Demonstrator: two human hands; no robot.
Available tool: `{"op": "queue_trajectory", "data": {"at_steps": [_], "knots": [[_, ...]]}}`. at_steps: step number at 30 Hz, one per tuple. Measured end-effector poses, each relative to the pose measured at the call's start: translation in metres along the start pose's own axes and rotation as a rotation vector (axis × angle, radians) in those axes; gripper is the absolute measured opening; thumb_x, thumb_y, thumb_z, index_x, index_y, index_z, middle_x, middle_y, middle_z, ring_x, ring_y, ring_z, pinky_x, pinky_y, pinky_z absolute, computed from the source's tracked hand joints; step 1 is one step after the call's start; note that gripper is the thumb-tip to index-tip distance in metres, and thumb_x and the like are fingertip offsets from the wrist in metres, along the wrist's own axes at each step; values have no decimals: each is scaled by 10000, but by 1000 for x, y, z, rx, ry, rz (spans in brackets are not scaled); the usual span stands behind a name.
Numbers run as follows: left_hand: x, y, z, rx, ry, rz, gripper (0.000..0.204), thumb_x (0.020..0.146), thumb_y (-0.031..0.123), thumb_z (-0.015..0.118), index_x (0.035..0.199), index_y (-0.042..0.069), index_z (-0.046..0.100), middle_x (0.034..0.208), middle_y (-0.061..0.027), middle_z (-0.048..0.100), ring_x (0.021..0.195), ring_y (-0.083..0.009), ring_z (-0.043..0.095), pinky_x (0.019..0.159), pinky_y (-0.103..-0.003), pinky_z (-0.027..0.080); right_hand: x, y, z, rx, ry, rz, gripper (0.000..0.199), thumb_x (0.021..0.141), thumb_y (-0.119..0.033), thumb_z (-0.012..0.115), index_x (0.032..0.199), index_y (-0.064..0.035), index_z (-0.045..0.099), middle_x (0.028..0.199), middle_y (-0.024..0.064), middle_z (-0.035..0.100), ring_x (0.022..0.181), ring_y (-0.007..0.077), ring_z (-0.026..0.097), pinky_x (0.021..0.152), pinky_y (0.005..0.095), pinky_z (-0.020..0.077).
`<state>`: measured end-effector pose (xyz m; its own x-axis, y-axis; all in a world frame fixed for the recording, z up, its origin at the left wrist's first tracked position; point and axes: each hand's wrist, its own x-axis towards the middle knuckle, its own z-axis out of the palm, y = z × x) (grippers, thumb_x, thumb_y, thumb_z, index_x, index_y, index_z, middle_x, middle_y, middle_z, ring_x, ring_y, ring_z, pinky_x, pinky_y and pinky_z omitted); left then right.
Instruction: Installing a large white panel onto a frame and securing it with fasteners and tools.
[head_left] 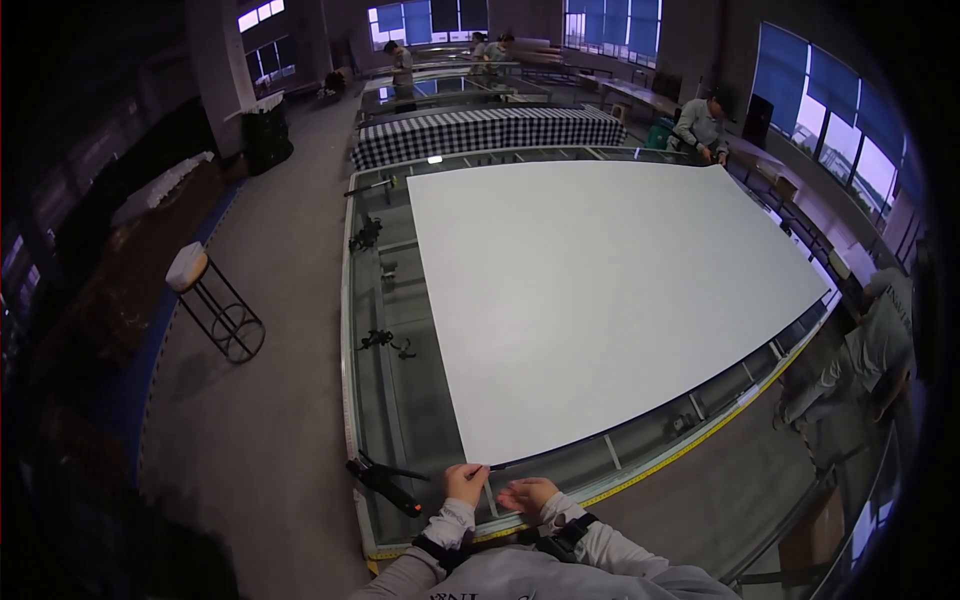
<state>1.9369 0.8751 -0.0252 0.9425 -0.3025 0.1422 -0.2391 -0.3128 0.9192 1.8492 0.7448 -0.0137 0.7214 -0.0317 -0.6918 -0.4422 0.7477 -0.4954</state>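
Pinching nr-L corner of white sheet (pixel 620 300), apparently, w/ L hand (pixel 466 484); holding R hand (pixel 528 495) part-open, seemingly empty, just beside. Showing sheet lying flat on framed surface (pixel 349 335). Risking crease/skew if pulling corner unevenly; risking snag on black tool (pixel 386 486), L.

- White sheet (pixel 620 300): smooth and matt; paper or thin plastic, cannot tell which.
- Desk (pixel 348 330): metal-looking rails with a dull sheen.
- Black tool (pixel 386 488): looks like plastic, mostly matt.
- Checked cover (pixel 490 132): woven cloth, matt.
- Stool (pixel 194 277): thin dark metal legs.
- Floor (pixel 290 360): matt, fairly smooth.
- Sleeves (pixel 607 547): wrinkled cloth, matt.
- Far desk (pixel 440 87): glossy, reflective top.
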Motion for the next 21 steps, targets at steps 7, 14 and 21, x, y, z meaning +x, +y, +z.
{"op": "queue_trajectory", "data": {"at_steps": [7,14,21], "knots": [[20,19,-22,-717,-127,-699,185,726,132,559,849,-5,540,714,-33,527,649,-100,495,583,-231,437,14,1,21,359,-144,171,231,785,-104,459,915,77,399,892,223,501,847,295,520,744,335,459],[9,28,-44,-950,-121,-692,176,734,100,541,869,-11,517,798,-66,537,690,-141,520,603,-232,448,43,14,20,350,-192,-70,128,766,-119,508,738,5,490,701,87,557,605,132,551,530,197,485],[-3,26,-62,-850,-34,-656,134,770,109,498,879,32,487,725,-69,535,613,-156,545,520,-258,473,10,-4,55,183,-51,-381,142,773,-89,481,892,-15,457,748,92,541,646,160,548,557,261,478]]}}
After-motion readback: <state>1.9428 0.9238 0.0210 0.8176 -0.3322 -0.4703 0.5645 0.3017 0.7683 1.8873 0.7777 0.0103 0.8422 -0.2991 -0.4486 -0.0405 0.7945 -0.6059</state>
